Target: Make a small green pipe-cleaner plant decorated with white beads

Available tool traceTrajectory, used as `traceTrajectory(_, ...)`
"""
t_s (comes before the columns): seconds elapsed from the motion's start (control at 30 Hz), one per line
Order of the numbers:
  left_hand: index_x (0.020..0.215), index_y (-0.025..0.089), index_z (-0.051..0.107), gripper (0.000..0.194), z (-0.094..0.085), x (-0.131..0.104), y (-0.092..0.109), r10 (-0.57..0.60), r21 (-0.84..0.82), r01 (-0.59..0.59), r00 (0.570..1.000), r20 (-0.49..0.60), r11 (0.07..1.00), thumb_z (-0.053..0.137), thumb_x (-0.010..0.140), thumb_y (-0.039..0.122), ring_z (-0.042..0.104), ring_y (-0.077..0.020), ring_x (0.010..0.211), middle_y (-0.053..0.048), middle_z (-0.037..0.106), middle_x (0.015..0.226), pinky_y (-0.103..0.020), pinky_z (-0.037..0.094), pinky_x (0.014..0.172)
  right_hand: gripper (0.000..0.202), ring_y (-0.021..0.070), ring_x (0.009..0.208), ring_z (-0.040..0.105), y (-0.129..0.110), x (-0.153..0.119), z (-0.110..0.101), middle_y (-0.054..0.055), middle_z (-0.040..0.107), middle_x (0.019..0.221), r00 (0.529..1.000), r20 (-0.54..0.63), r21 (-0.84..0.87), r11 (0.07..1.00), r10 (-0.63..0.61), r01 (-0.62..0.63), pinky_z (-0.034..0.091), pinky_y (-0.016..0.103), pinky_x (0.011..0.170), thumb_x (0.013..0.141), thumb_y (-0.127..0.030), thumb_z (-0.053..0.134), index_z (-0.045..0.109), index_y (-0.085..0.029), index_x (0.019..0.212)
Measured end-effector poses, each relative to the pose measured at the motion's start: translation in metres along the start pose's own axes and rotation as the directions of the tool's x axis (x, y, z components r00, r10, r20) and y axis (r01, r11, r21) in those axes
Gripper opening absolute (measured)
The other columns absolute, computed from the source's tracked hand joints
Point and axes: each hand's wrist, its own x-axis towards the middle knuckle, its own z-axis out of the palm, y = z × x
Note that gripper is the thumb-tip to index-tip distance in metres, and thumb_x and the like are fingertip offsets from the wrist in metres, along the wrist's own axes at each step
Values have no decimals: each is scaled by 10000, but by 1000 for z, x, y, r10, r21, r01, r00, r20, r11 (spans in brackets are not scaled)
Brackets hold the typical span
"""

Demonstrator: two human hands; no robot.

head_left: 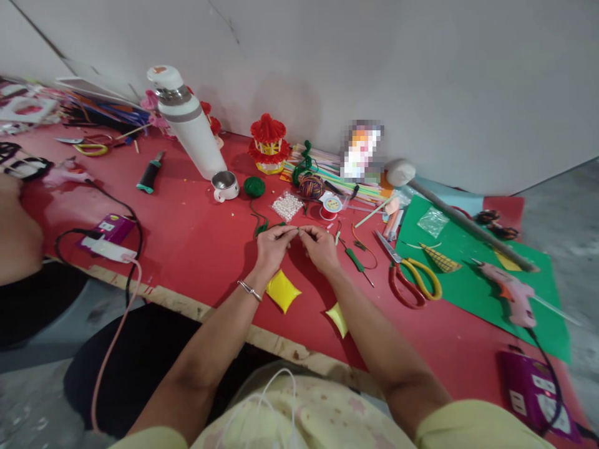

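Fingers of left hand (pixel 272 248) and right hand (pixel 322 248) pinched nearly closed on a tiny green piece (pixel 298 231).

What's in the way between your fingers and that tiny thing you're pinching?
Nothing visible: the fingers of the left hand and right hand meet at the tiny thing, which is too small to make out.

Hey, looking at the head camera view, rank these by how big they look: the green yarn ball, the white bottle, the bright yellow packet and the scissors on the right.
Largest to smallest, as they look in the head view:
1. White bottle
2. Scissors
3. Bright yellow packet
4. Green yarn ball
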Motion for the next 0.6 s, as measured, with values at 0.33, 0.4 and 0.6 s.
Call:
traceTrajectory(0.33, 804, 133, 710, 441, -10, 6, 14, -169, -7, 172, 974, 153, 985, 919, 577, 448, 504, -80, 432, -4, 638, 585, -203, 300, 376, 251, 181, 849, 626, 1, 0, -3, 35, 702, 873, 973, 76, -72, 972, -220, 225, 503, 319, 845, 914, -426, 596, 705, -203, 872)
traceTrajectory(0.4, 815, 124, 737, 451, -10, 6, 15, -193, -10, 196, 972, 132, 981, 932, 554, 435, 487, -82, 424, 14, 594, 525, -209, 297, 379, 235, 183, 865, 631, -1, 1, -3, 38, 701, 880, 963, 76, -95, 960, -257, 264, 494, 325, 872, 909, -405, 603, 712, -201, 867)
traceTrajectory(0.6, 801, 125, 785, 304, -4, 3, 9, -117, -50, 118, 993, 32, 992, 857, 644, 375, 407, -62, 412, 27, 551, 485, -218, 252, 401, 236, 192, 839, 636, -1, 1, -2, 48, 715, 864, 963, 51, -145, 952, -263, 268, 488, 332, 835, 893, -378, 602, 745, -193, 862)
